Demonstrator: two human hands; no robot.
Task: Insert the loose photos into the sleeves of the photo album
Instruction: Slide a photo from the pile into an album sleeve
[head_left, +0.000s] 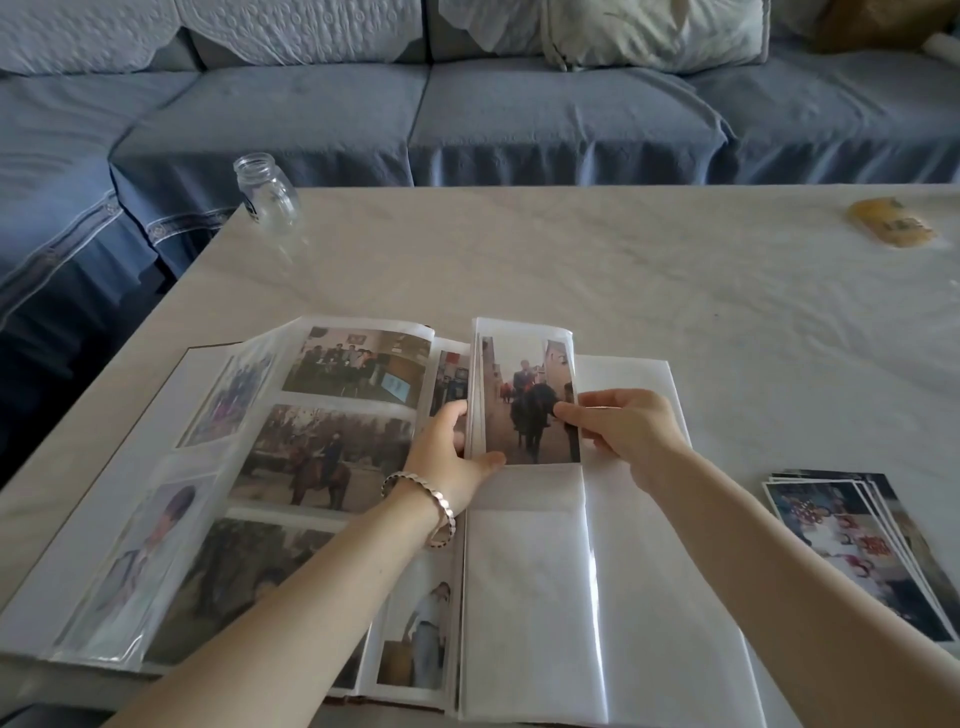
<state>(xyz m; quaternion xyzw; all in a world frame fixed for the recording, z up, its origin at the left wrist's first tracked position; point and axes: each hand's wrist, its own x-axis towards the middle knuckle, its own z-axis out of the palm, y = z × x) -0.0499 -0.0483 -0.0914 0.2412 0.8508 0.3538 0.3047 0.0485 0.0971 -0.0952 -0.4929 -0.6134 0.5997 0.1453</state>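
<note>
Pale table (623, 270), glass jar (267, 195), photo stack (852, 540), left hand (449, 457) gripping album page (524, 551), right hand (628, 431) pinching photo (530, 410)

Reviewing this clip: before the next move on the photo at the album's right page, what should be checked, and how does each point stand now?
1. Grip: the right hand pinches the photo at its right edge: ok.
2. Support: the left hand grips the top sleeve at its left edge: ok.
3. Photo straight, in line with the sleeve: ok.
4. Photo fully seated: cannot tell.
5. The sleeve below is empty: ok.
6. The stack of loose photos lies on the table, right of the album: ok.
</note>
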